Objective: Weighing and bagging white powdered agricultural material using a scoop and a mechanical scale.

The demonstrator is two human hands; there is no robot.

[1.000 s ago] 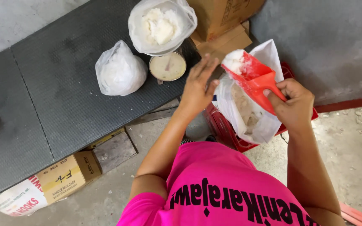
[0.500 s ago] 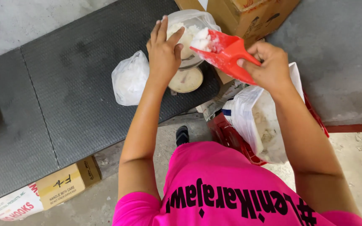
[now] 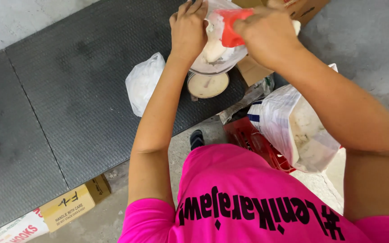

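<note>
Nearest the camera is the person's pink shirt (image 3: 248,198), with both bare arms reaching forward. Just beyond it, on the right, a large white sack (image 3: 293,130) stands open in a red crate (image 3: 248,139) on the concrete floor (image 3: 365,45), with pale powder showing inside. At the lower left, 2 cardboard boxes (image 3: 70,204) lie partly under the edge of a dark rubber mat (image 3: 68,90) that covers a low platform.

Farther out on the mat, a tied white bag (image 3: 144,83) lies just left of the left forearm. Beside it stands a small scale (image 3: 208,84) with a round cream dial, and a clear plastic bag (image 3: 217,56) of white powder rests on top of it.

The left hand (image 3: 187,27) grips the near left rim of that clear bag, fingers curled over the edge and holding it open. The right hand (image 3: 266,29) is clenched around the handle of a red scoop (image 3: 230,27), which is tipped into the bag's mouth with white powder at its lip. Beyond the hands, a brown carton (image 3: 307,6) sits at the top edge.
</note>
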